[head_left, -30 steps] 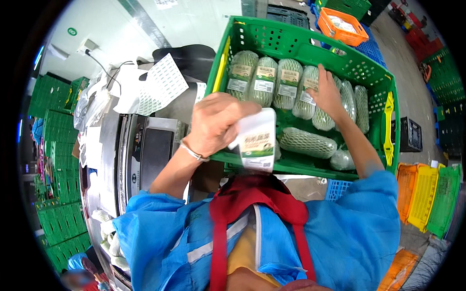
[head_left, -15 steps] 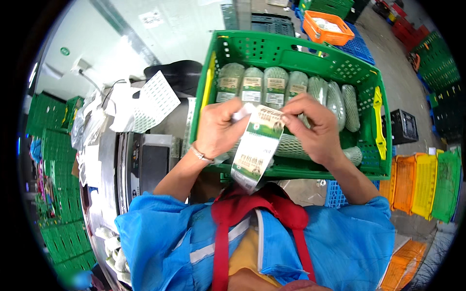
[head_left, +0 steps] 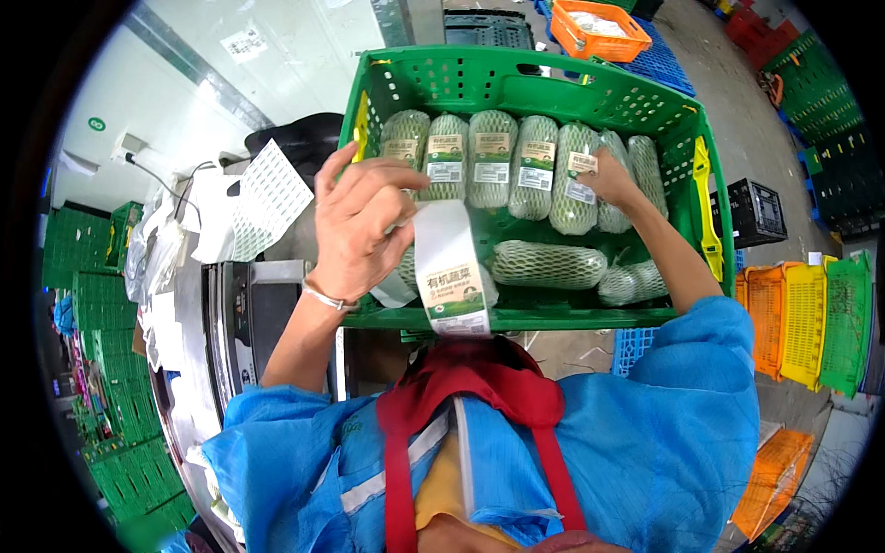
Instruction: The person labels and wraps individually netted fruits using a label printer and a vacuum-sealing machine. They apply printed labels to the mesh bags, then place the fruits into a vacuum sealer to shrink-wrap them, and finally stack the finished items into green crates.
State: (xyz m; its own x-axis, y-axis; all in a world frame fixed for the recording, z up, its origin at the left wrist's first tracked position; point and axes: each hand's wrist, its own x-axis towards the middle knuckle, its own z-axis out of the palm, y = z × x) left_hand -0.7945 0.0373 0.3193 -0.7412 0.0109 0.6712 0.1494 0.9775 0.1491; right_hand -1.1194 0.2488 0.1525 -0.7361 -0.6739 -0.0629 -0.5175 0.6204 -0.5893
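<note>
My left hand [head_left: 369, 217] is closed on a strip of printed labels [head_left: 454, 286], whose pale blank stretch hangs toward the crate's near edge. My right hand [head_left: 608, 180] reaches into the green crate [head_left: 525, 320], its fingers closed at the edge of a label [head_left: 582, 166] lying against a net-wrapped green vegetable [head_left: 573, 214]. Left of it stand several similar net-wrapped vegetables [head_left: 491, 184] bearing labels. To its right are two more [head_left: 648, 170], partly behind my right hand. In front, one netted vegetable [head_left: 549, 264] lies sideways, with another [head_left: 634, 283] beside it.
A sheet of small labels [head_left: 269, 205] and white plastic bags lie on the left, near a dark machine [head_left: 279, 304]. Beyond the crate, an orange basket [head_left: 599, 32] sits on a blue pallet [head_left: 659, 64]. Coloured crates [head_left: 802, 318] and a black crate [head_left: 756, 214] stand at right.
My right hand has left the strip and moved right and away, into the crate with a label. The left hand has shifted left, still holding the strip.
</note>
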